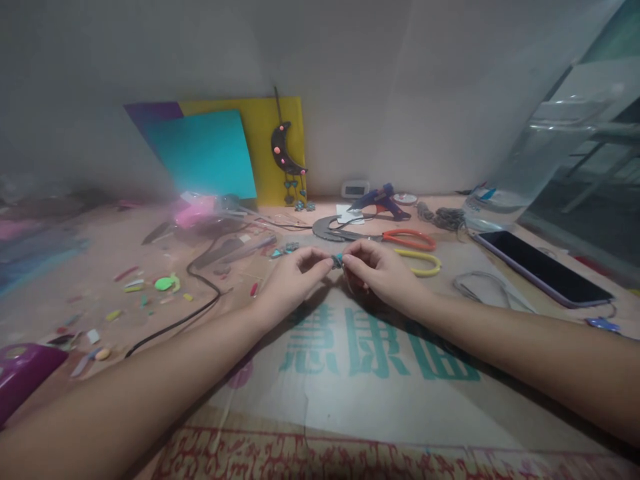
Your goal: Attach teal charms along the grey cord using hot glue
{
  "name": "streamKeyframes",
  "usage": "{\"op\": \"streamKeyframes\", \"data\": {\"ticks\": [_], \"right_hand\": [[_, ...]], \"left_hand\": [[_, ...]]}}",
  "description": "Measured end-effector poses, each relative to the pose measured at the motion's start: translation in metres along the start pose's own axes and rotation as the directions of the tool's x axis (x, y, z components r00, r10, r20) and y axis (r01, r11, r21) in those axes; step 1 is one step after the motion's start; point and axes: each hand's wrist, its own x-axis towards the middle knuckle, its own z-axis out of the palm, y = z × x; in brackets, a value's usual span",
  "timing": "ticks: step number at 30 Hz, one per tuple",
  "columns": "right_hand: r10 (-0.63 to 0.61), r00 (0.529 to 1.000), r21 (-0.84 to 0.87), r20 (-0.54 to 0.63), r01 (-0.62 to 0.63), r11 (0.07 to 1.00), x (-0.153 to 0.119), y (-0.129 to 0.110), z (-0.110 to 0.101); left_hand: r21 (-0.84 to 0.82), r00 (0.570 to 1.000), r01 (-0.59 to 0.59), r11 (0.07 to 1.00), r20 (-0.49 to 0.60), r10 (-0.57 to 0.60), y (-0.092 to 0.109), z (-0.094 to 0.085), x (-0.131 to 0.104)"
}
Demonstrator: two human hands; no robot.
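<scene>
Orange-handled scissors (407,238), a yellow plastic loop (425,263), a blue glue gun (379,199) and a dark smartphone (543,268) crowd the cardboard-covered worktable (380,393) behind the hands. The left hand (290,280) and right hand (377,270) pinch a small teal-and-grey piece (338,261) between their fingertips, just above the cardboard; its orientation cannot be told.

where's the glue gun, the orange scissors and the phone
glue gun (381,199), head view, on its blue body
orange scissors (411,239), head view, on the handle loop
phone (543,267), head view, middle of the dark screen
</scene>
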Motion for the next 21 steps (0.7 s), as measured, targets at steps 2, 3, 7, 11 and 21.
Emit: {"op": "streamKeyframes", "data": {"ticks": [2,3,7,11,21], "right_hand": [[0.002,1.0,0.012,0.005,-0.002,1.0,0.0,0.0,0.0],[0.005,1.0,0.022,0.006,-0.005,1.0,0.0,0.0,0.0],[0.017,1.0,0.05,0.003,-0.017,0.999,0.0,-0.002,0.0],[0.02,1.0,0.039,-0.018,-0.019,0.999,0.0,-0.003,0.0],[0.046,0.999,0.043,-0.019,-0.045,0.998,-0.001,-0.004,0.0]], "left_hand": [[0.047,1.0,-0.002,0.999,0.002,0.002,0.001,0.0,-0.001],[0.064,1.0,-0.005,0.998,0.01,0.005,0.002,0.0,-0.001],[0.099,0.999,-0.016,0.995,0.043,0.012,0.008,0.0,-0.003],[0.105,0.999,-0.011,0.994,0.054,0.006,0.011,0.0,-0.004],[0.024,0.999,-0.001,1.0,0.039,0.0,0.006,0.001,-0.003]]}}
